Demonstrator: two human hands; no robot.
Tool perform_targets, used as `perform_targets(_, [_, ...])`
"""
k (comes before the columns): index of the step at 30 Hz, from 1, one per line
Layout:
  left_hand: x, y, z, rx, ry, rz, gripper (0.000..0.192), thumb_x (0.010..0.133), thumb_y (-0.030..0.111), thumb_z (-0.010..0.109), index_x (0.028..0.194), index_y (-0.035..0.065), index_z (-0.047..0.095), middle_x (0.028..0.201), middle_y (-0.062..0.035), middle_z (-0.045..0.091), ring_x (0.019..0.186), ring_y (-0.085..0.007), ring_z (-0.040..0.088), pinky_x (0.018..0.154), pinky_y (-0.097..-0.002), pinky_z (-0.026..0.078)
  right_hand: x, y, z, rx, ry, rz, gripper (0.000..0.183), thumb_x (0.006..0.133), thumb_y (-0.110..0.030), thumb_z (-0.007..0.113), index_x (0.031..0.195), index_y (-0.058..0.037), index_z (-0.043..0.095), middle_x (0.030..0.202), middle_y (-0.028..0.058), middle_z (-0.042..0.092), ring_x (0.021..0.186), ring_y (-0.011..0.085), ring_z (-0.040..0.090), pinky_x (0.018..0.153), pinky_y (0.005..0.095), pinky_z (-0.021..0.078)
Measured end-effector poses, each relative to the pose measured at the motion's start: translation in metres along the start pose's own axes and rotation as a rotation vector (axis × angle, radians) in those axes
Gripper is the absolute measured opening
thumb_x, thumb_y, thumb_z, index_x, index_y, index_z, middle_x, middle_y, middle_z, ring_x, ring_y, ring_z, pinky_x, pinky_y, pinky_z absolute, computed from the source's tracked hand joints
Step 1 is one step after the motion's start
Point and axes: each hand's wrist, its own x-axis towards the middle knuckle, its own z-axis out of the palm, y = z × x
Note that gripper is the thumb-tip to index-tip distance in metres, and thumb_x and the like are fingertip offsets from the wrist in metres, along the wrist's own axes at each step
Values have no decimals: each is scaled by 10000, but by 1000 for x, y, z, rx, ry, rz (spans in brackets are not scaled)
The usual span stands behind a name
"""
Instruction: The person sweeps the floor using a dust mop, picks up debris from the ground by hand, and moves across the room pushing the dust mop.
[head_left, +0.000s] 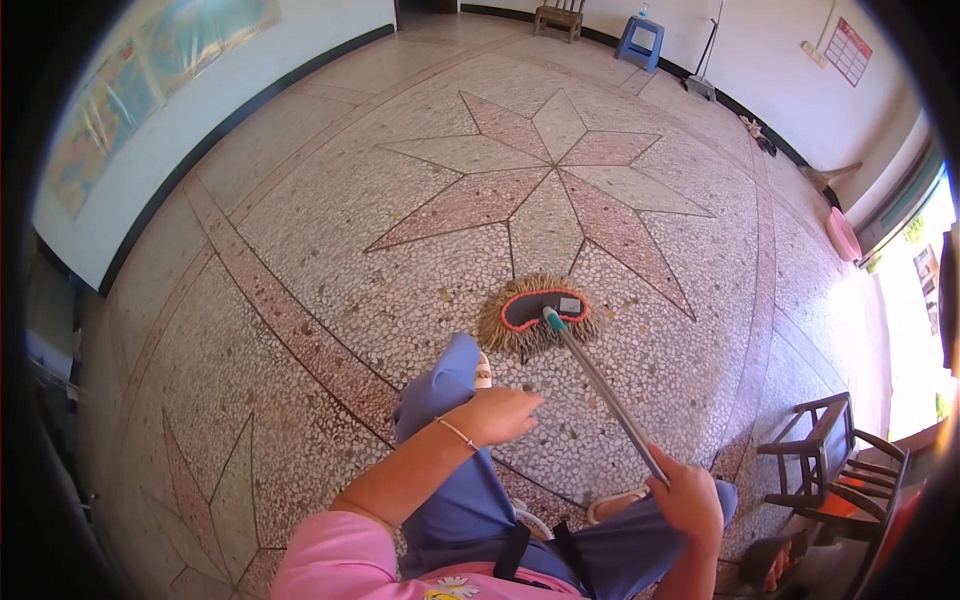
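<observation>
My right hand (686, 491) grips the metal handle (611, 401) of a mop near its upper end, at the lower right. The handle slants up and left to a mop head (510, 330) that rests on the floor. Beige and brown strands ring its dark oval centre, which has a red-orange edge and a pale label. My left hand (506, 416) hovers over my left knee, apart from the handle. Its fingers are loosely bent and a little apart, with nothing seen in them. A bracelet circles that wrist.
Terrazzo floor (322, 232) with a star pattern spreads ahead. A dark wooden chair (821, 450) lies close on my right. Along the far wall are a blue stool (641, 41), a wooden chair (559, 19) and a dustpan (699, 86). A pink basin (844, 234) leans near the bright doorway.
</observation>
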Motion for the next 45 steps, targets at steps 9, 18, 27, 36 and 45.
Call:
perform_targets(9, [11,-1,0,-12,-27,-35,374,828,270,536,1140,65,517,990,-171,613,909,-311,593,774,-406,463,168,-33,73,12,67,-12,507,814,-248,533,1299,-179,403,831,226,620,797,398,600,729,483,462])
perform_targets(18, [13,-8,3,8,-31,-127,396,806,262,553,1147,64,524,981,-182,623,928,-317,593,788,-411,450,145,-50,131,60,-16,23,557,821,-244,502,1346,-193,323,856,257,608,836,422,584,761,492,453])
perform_targets(27, [-16,-14,-6,51,26,-141,357,824,266,528,1116,62,531,963,-157,621,906,-318,586,776,-411,454,-31,-20,19,-62,-187,-36,501,762,-227,584,1245,-153,473,652,211,590,650,390,589,638,482,463])
perform_targets(36, [-9,-18,-4,64,44,-103,354,815,257,547,1123,82,535,1010,-120,616,931,-288,586,761,-402,461,23,-37,-4,-115,-137,-176,477,783,-228,574,1238,-144,460,657,184,601,629,381,588,595,485,454])
perform_targets(45, [-12,-27,-1,-52,144,-104,267,791,205,535,1016,70,584,897,-175,627,864,-332,600,755,-437,464,163,-93,74,-128,-85,-184,504,813,-226,524,1296,-192,385,778,223,617,743,403,602,693,499,460])
